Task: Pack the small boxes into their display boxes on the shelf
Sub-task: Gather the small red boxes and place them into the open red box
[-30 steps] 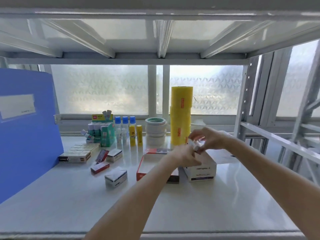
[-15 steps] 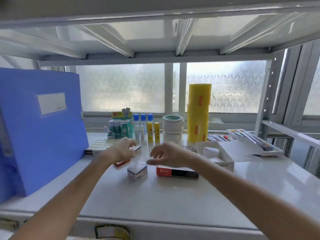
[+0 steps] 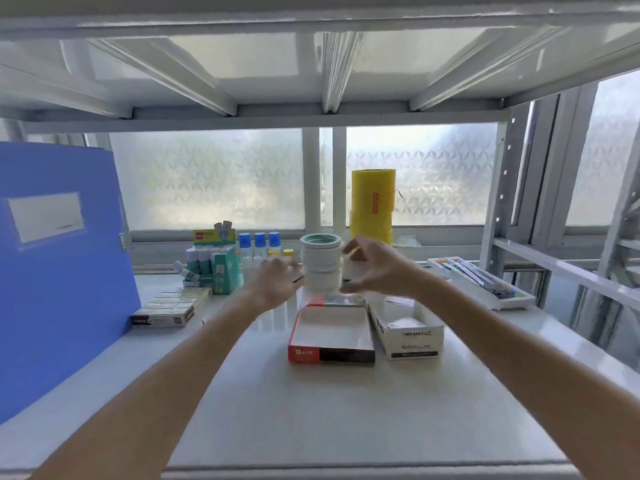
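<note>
Display boxes: two stand side by side at the middle of the white shelf [image 3: 346, 417]. The red-and-black display box [image 3: 330, 332] is open-topped, and its interior appears white; whether it holds anything cannot be told. Just to its right, the white display box [image 3: 408, 332] is open, with something white and indistinct inside. A flat row of small boxes [image 3: 171, 306] lies well to the left, against the foot of the upright blue folder [image 3: 59, 258].

Left hand [image 3: 277, 282]: raised above the shelf behind the red-and-black box, back of hand to the camera. The fingers are blurred; whether its grip is clenched on anything cannot be told.

Right hand [image 3: 375, 270]: raised beside the left, apart from it, grip released, fingers curled and spread, nothing visible in it.

Behind the hands: a stack of white tape rolls [image 3: 321, 263], a tall yellow roll [image 3: 372, 202], blue-capped bottles [image 3: 259, 245] and a green glue-stick carton [image 3: 221, 268]. A tray of pens [image 3: 485, 282] sits at the right.
</note>
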